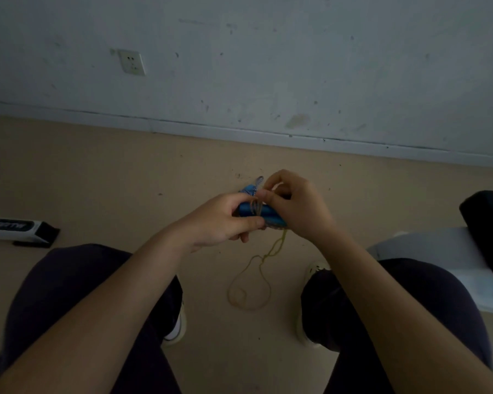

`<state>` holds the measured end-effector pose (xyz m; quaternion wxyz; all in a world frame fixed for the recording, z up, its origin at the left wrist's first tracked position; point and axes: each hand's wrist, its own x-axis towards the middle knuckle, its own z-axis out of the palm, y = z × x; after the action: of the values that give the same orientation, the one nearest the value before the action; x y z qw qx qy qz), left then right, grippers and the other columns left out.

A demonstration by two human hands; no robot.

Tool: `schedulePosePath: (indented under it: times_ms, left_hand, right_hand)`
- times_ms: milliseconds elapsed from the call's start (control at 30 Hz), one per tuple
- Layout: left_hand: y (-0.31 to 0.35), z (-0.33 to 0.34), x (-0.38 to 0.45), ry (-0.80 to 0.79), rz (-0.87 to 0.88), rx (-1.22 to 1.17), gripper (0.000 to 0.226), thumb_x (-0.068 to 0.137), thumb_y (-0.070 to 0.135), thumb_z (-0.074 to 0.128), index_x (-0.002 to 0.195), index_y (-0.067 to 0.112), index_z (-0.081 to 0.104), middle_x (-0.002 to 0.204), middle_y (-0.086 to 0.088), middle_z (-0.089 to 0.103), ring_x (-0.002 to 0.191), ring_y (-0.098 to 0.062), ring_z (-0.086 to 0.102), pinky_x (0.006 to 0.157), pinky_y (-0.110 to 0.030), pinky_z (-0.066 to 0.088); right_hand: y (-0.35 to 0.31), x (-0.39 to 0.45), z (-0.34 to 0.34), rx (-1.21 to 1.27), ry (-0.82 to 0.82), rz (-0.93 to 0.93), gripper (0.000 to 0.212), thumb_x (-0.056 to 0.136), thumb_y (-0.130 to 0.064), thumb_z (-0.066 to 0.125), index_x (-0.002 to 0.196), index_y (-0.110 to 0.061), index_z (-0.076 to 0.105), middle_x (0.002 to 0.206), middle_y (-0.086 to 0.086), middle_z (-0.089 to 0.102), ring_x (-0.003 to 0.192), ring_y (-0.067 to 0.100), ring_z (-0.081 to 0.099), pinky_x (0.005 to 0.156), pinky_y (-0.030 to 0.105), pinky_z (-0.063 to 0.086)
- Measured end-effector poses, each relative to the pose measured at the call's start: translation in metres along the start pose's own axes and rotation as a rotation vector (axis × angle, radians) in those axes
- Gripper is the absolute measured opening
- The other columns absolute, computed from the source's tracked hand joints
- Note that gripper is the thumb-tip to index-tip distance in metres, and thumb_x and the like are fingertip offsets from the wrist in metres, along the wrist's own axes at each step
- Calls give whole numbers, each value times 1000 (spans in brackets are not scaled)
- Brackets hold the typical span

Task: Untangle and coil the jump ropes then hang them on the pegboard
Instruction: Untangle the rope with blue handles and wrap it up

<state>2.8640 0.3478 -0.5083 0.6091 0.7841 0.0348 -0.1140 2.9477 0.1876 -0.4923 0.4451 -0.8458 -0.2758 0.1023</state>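
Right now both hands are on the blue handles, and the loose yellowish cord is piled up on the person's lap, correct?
Not quite. The left hand and right hand are both on the blue handles, but the yellowish cord is not on the lap. In the head view it hangs down from the handles between the knees, looping in front of the tan floor.

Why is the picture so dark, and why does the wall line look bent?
In the head view the room is dimly lit, so the blue handles and yellow cord look dull; the wide-angle lens tilts and curves the baseboard.
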Motion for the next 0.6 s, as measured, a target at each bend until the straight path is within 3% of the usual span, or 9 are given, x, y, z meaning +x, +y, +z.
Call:
schedulePosePath:
  times_ms: [100, 167, 233, 400, 500, 600]
  left_hand:
    - [0, 0, -1, 17, 19, -20, 19, 98, 14, 63, 116, 21, 63, 79, 15, 71, 67, -6, 62, 57, -17, 45]
    - [-2, -1, -1, 67, 34, -21, 20, 97, 15, 64, 114, 24, 63, 82, 9, 71, 66, -5, 63, 57, -17, 46]
    - [-6, -2, 1, 125, 49, 14, 21, 95, 17, 67, 110, 31, 61, 83, 9, 70, 66, -4, 64, 58, -21, 47]
    - [-11, -7, 1, 163, 99, -33, 48, 93, 17, 71, 126, 45, 51, 88, 7, 68, 66, -7, 64, 57, -25, 47]
    - [-9, -8, 1, 205, 166, -73, 38, 92, 10, 70, 124, 29, 63, 83, 4, 69, 65, -19, 62, 54, -28, 47]
    - [-3, -6, 1, 298, 163, -202, 24, 93, 12, 69, 113, 21, 62, 79, -1, 69, 60, -22, 61, 49, -29, 47]
  right_hand:
    - [-1, 1, -4, 77, 13, -4, 20, 90, -24, 70, 93, -10, 55, 74, 12, 65, 62, 23, 60, 58, 34, 51]
    - [-1, 3, -4, 56, -7, 16, 19, 91, -25, 68, 90, -7, 61, 81, 11, 65, 67, 18, 58, 64, 32, 51]
    - [0, 2, -4, 86, -58, 83, 20, 92, -31, 66, 92, -11, 66, 85, 10, 67, 67, 12, 60, 60, 29, 52]
    - [4, 0, -7, 349, -203, 194, 25, 87, -34, 71, 100, -13, 71, 79, 6, 67, 62, 14, 59, 56, 27, 48]
    - [8, 1, -10, 598, -306, 229, 25, 83, -25, 73, 102, -10, 72, 78, 4, 66, 62, 15, 57, 53, 23, 44]
    - [10, 2, -9, 846, -417, 204, 18, 81, -18, 70, 98, -15, 75, 82, -1, 67, 67, 10, 54, 61, 22, 41]
